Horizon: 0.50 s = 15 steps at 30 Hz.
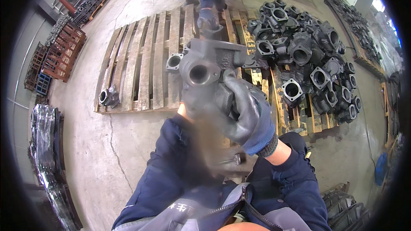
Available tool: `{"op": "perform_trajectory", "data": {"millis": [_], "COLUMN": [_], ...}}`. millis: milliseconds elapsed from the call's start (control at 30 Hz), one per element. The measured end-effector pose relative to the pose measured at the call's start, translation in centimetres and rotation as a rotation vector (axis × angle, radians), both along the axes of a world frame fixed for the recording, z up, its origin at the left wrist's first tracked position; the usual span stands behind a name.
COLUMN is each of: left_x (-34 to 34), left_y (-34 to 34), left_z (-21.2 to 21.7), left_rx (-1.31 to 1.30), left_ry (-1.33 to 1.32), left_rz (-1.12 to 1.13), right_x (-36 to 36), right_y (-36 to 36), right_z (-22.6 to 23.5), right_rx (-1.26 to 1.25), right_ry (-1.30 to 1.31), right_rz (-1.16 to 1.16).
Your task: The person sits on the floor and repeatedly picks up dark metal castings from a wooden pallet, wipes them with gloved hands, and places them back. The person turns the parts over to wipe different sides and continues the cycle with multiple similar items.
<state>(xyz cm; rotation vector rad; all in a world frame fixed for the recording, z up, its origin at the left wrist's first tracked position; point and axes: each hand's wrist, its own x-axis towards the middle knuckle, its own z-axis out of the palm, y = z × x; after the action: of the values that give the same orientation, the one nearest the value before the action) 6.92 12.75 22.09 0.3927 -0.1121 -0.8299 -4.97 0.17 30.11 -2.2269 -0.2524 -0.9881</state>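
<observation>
A grey metal casting (199, 72) with a round bore and a flat flange is held up in front of me. My right hand (250, 113), in a dark-coated blue glove, is closed on its right side, thumb near the top. My left hand (183, 110) reaches up behind the casting's lower left; only its wrist area shows and the fingers are hidden. A brown-grey smear blurs the view just below. Past it, between my knees, lies a blurred metal object (233, 160) whose kind I cannot make out.
A wooden pallet (145, 59) ahead bears a casting at its near left corner (109, 97) and another (174, 61) beside mine. Castings (302, 55) are heaped on a pallet at right. Opposite, a co-worker's gloved hand (208, 22) reaches over the pallet. Rusty crates (64, 53) stand left.
</observation>
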Motion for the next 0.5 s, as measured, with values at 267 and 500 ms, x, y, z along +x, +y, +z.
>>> {"op": "perform_trajectory", "data": {"millis": [267,500], "left_x": [-2.0,3.1], "left_y": [0.2,-0.4], "left_z": [1.9,-2.1], "left_rx": [0.066,0.739], "left_ry": [-0.163,-1.235], "left_rz": [0.036,0.250], "right_x": [1.1,-0.1], "right_y": [1.5,-0.6], "right_z": [-0.2,0.0], "right_rx": [0.053,0.182], "right_ry": [-0.186,0.107], "right_rz": [-0.009,-0.008]}}
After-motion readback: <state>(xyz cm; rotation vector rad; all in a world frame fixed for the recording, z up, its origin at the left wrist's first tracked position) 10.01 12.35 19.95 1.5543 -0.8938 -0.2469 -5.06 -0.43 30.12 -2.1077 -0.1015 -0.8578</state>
